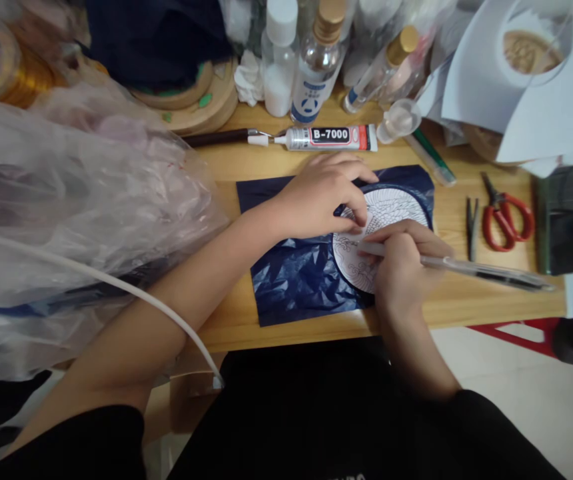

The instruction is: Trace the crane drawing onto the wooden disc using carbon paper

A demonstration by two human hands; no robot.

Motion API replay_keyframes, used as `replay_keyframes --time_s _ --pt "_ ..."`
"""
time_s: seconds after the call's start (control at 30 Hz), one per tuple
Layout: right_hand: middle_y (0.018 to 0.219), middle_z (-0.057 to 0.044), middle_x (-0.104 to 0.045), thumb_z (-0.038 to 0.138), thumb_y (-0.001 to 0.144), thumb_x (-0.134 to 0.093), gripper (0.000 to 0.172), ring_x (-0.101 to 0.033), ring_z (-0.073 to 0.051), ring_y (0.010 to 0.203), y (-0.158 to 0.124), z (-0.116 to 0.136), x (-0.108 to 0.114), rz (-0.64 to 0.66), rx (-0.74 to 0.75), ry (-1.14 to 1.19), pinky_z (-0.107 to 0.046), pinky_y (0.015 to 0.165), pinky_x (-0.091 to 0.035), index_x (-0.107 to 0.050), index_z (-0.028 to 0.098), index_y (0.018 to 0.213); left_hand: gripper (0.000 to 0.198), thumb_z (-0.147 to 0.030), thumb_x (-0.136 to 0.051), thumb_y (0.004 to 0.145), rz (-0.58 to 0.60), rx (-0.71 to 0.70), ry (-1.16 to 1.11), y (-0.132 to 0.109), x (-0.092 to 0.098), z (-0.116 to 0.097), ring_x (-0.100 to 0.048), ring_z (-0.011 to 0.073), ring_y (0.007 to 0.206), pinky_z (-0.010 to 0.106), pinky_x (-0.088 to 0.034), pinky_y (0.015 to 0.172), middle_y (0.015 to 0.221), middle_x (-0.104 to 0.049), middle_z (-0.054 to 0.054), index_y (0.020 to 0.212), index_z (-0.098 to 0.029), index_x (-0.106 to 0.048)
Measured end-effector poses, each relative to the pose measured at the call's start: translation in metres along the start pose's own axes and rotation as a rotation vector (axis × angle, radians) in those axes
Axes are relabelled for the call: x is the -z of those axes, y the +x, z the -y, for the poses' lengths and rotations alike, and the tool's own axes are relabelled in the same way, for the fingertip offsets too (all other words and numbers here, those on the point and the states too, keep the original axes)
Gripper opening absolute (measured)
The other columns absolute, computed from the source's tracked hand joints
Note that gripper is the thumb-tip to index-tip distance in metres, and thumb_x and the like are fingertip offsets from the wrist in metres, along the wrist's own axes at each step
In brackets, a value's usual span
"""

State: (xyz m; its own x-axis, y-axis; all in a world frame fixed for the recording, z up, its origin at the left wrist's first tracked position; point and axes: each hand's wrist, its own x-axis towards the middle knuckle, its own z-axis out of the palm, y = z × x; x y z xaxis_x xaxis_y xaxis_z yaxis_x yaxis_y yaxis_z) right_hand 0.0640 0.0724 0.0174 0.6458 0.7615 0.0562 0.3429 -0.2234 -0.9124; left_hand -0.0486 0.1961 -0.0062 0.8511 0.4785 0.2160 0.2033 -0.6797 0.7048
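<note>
A round white paper printed with fine black line patterns sits inside a dark hoop rim, on dark blue cloth. My left hand rests on the paper's left part and the rim, its fingers spread and bent. In my right hand is a clear-barrelled pen, with its tip end down at the paper near my left thumb. Its back end points right. My right fingers hide the lower right of the paper, and I cannot make out the tip itself.
Along the back lie a B-7000 glue tube and a green-ended pen, with bottles behind. To the right are black tweezers, red-handled scissors and a dark phone-like block. Plastic bags and a white cable crowd the left.
</note>
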Motion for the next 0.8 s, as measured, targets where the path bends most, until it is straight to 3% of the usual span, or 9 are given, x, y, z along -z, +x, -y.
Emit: replay_keyframes --time_s 0.6,0.8 --pt "0.042 0.004 -0.053 0.01 0.065 -0.04 0.027 -0.046 -0.01 0.037 0.0004 -0.0015 0.0005 -0.02 -0.016 0.03 -0.023 0.036 -0.03 -0.061 0.021 0.052 0.003 -0.034 -0.073 0.079 -0.006 -0.008 -0.008 -0.0002 -0.0013 0.002 -0.047 0.0275 0.128 0.053 -0.033 0.109 0.126 -0.062 -0.004 0.079 -0.035 -0.075" --pt "0.047 0.002 -0.057 0.01 0.064 -0.041 0.027 -0.052 -0.012 0.046 0.0001 -0.0037 0.0017 0.025 0.033 -0.009 -0.024 0.044 -0.038 -0.063 0.021 0.052 0.009 -0.026 -0.076 0.075 0.022 0.023 -0.016 0.0018 0.0004 -0.0005 -0.045 0.0294 0.13 0.054 -0.03 0.11 0.126 -0.062 -0.004 0.078 -0.034 -0.076"
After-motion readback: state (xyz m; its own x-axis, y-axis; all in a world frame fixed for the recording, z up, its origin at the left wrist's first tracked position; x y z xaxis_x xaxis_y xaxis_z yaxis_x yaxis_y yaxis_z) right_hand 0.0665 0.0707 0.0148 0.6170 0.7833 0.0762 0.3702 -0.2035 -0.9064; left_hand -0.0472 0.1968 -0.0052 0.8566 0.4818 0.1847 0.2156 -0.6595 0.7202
